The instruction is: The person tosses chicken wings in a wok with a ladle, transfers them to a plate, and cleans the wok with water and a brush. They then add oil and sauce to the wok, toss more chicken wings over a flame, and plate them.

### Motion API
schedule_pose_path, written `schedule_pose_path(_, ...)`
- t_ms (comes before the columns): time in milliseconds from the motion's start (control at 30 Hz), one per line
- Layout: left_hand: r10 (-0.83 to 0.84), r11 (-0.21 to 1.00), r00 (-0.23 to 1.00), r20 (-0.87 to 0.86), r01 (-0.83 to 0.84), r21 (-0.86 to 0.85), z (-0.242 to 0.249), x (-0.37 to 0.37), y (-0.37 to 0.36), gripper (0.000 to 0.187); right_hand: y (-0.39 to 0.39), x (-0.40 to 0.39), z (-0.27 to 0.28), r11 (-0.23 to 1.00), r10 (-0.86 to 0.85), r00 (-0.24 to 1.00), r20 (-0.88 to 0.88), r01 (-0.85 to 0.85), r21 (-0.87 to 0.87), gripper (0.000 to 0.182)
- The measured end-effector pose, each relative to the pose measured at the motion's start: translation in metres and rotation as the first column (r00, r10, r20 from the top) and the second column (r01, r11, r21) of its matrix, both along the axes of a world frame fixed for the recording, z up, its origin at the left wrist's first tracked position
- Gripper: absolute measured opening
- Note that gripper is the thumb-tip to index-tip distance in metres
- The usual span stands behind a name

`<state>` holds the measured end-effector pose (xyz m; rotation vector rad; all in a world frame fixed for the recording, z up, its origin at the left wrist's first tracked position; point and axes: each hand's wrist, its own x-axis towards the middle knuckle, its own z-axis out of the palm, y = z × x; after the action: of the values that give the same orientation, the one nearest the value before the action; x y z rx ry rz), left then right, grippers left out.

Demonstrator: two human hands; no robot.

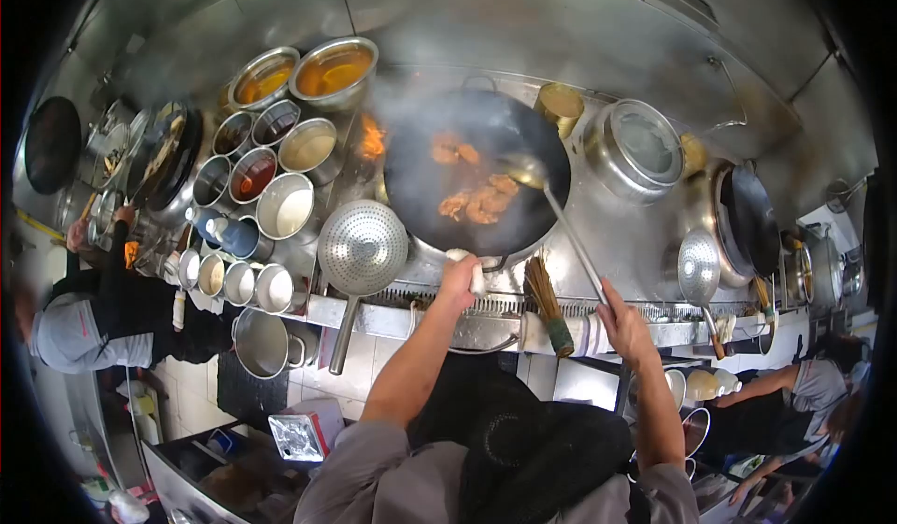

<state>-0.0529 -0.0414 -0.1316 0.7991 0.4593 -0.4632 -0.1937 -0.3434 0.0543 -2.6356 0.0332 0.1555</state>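
Observation:
A large black wok (411, 188) steams in the middle, with browned food pieces (486, 199) inside it. My left hand (459, 281) is closed round a white cloth (477, 276) at the wok's near edge. In my right hand (624, 323) is the long handle of a metal ladle (526, 171), whose bowl is in the right part of the wok. A bamboo brush (548, 309) with a green-wrapped end lies between my hands, near the counter edge. The perforated strainer (363, 248) rests left of the wok, its handle over the counter edge.
Flame (372, 137) shows at the wok's left. Bowls of orange liquid (334, 68) and seasoning containers (285, 205) stand at left. A lidded metal pot (635, 150) and second strainer (698, 267) are at right. Co-workers stand at far left (89, 328) and far right (808, 398).

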Motion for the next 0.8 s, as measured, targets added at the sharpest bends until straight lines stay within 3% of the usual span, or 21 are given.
schedule_pose_path(33, 0.074, 0.996, 0.997, -0.005, -0.075, -0.048, 0.011, -0.013, -0.003, 0.013, -0.001, -0.011, 0.0, 0.991, 0.079, 0.994, 0.077, -0.087, 0.104, 0.052)
schedule_pose_path(67, 0.056, 0.995, 0.995, -0.087, -0.063, -0.075, 0.036, -0.022, -0.002, 0.014, -0.003, -0.014, 0.02, 0.983, 0.084, 0.989, -0.121, -0.062, 0.173, 0.051)
schedule_pose_path(100, 0.057, 0.997, 0.998, 0.007, -0.057, -0.048, 0.028, -0.036, 0.002, 0.019, 0.0, -0.019, 0.051, 0.981, 0.142, 0.978, -0.154, -0.119, 0.152, 0.049)
schedule_pose_path(167, 0.103, 0.995, 0.995, 0.013, -0.103, -0.014, 0.106, -0.081, 0.006, 0.023, 0.0, -0.026, 0.121, 0.981, 0.183, 0.881, -0.437, -0.131, 0.145, 0.049)
schedule_pose_path(233, 0.092, 0.996, 0.995, -0.027, -0.092, -0.007, 0.114, -0.108, 0.008, 0.026, -0.018, -0.03, 0.141, 0.958, 0.287, 0.803, -0.523, -0.244, 0.152, 0.049)
schedule_pose_path(267, 0.101, 0.995, 0.993, -0.067, -0.101, -0.001, 0.133, -0.109, 0.004, 0.024, -0.021, -0.031, 0.138, 0.92, 0.392, 0.843, -0.368, -0.346, 0.185, 0.05)
schedule_pose_path(300, 0.113, 0.994, 0.987, -0.117, -0.112, 0.007, 0.143, -0.109, 0.001, 0.023, -0.02, -0.026, 0.135, 0.926, 0.377, 0.839, -0.392, -0.353, 0.136, 0.049)
schedule_pose_path(333, 0.084, 0.996, 0.993, -0.088, -0.084, -0.001, 0.135, -0.099, -0.002, 0.02, -0.019, -0.019, 0.12, 0.922, 0.385, 0.857, -0.342, -0.347, 0.17, 0.048)
schedule_pose_path(367, 0.056, 0.998, 0.997, -0.059, -0.057, -0.01, 0.123, -0.09, -0.003, 0.017, -0.007, -0.006, 0.119, 0.931, 0.355, 0.861, -0.364, -0.362, 0.051, 0.046)
schedule_pose_path(433, 0.033, 0.999, 0.999, -0.032, -0.032, 0.043, 0.106, -0.084, -0.012, 0.013, -0.004, 0.01, 0.068, 0.924, 0.381, 0.878, -0.288, -0.374, 0.08, 0.048)
schedule_pose_path(467, 0.023, 0.997, 0.999, -0.022, -0.021, 0.076, 0.085, -0.09, -0.013, 0.014, 0.0, 0.013, 0.045, 0.935, 0.349, 0.913, -0.21, -0.354, 0.012, 0.05)
schedule_pose_path(567, 0.009, 0.98, 0.994, 0.113, -0.031, 0.199, 0.038, -0.144, -0.013, 0.018, 0.006, -0.002, -0.007, 0.951, 0.3, 0.953, -0.041, -0.302, -0.063, 0.052)
schedule_pose_path(600, -0.027, 0.979, 0.998, 0.064, 0.013, 0.206, 0.04, -0.165, -0.006, 0.022, 0.005, -0.01, -0.013, 0.957, 0.284, 0.958, 0.047, -0.279, -0.082, 0.053)
schedule_pose_path(633, -0.063, 0.976, 0.998, 0.02, 0.057, 0.21, 0.046, -0.185, 0.002, 0.026, 0.002, -0.022, -0.008, 0.957, 0.283, 0.958, 0.053, -0.279, -0.082, 0.053)
schedule_pose_path(700, 0.108, 0.992, 0.994, -0.011, -0.109, -0.062, 0.096, -0.198, -0.001, 0.028, -0.005, -0.039, 0.014, 0.94, 0.333, 0.937, -0.103, -0.339, -0.044, 0.054)
schedule_pose_path(733, 0.038, 0.999, 0.995, -0.095, -0.038, 0.008, 0.101, -0.187, 0.005, 0.025, -0.004, -0.038, 0.028, 0.937, 0.339, 0.933, -0.122, -0.347, -0.043, 0.054)
schedule_pose_path(767, -0.022, 0.997, 0.98, -0.199, 0.036, 0.068, 0.099, -0.173, 0.013, 0.022, 0.0, -0.039, 0.045, 0.947, 0.315, 0.916, -0.247, -0.321, 0.016, 0.053)
schedule_pose_path(800, -0.062, 0.998, 0.992, -0.108, 0.06, -0.021, 0.084, -0.15, 0.02, 0.018, 0.003, -0.039, 0.062, 0.955, 0.292, 0.89, -0.351, -0.288, 0.064, 0.052)
